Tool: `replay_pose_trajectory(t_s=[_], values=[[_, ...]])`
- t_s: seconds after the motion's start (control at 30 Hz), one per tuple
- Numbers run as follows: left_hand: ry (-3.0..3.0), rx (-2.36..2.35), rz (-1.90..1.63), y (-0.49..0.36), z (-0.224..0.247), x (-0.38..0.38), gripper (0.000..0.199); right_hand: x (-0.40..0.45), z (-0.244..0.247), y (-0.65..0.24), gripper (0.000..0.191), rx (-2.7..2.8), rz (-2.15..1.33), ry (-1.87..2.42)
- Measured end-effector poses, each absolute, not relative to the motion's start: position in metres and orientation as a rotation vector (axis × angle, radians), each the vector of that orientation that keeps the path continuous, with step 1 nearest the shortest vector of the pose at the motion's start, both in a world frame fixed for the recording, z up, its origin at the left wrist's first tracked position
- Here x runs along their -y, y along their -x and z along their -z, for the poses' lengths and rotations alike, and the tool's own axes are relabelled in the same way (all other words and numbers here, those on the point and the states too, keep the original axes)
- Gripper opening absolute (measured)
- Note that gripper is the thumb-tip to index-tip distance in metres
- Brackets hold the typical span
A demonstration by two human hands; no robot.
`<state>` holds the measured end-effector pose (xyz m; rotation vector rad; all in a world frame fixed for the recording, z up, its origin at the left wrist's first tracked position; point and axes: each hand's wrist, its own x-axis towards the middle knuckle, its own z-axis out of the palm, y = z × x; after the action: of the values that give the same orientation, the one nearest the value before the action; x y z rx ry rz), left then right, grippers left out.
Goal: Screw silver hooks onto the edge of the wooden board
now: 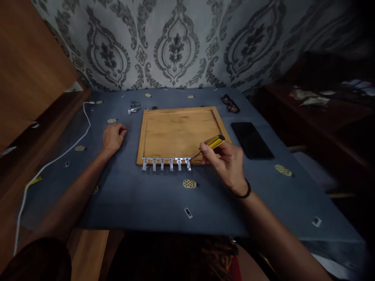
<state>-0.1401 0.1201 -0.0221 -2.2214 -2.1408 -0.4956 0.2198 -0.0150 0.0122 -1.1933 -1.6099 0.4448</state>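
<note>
My right hand (227,162) grips a screwdriver (215,142) with a yellow and black handle. The screwdriver's thin shaft slants down to the left, its tip at the right end of a row of silver metal hooks (166,160). These hooks lie along the near edge of a framed wooden board (178,130), their lower ends hanging past it. Left of the board, my left hand (114,136) rests on the tablecloth with fingers curled in, and nothing shows in it. It touches neither board nor hooks.
Behind the left hand lie small metal pieces (134,107). A black phone (252,140) and dark glasses (230,103) sit right of the board. A white cable (66,152) runs down the left side of the blue patterned tablecloth (140,203). A patterned curtain (175,47) hangs behind.
</note>
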Motion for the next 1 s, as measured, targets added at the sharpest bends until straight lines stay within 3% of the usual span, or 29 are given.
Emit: replay_pose_trajectory(t_s=[0.33,0.63,1.0], values=[[2.260,2.071,0.308,0.138,0.012,-0.125,0.025,0.016,-0.009,-0.222,0.029,1.621,-0.447,1.241],[2.283,2.035,0.159,0.132,0.006,-0.126,0.031,0.015,-0.010,-0.219,0.037,1.535,-0.540,1.211],[2.273,2.087,0.045,0.125,-0.001,-0.132,0.032,0.018,-0.009,-0.220,0.029,1.544,-0.487,1.221]])
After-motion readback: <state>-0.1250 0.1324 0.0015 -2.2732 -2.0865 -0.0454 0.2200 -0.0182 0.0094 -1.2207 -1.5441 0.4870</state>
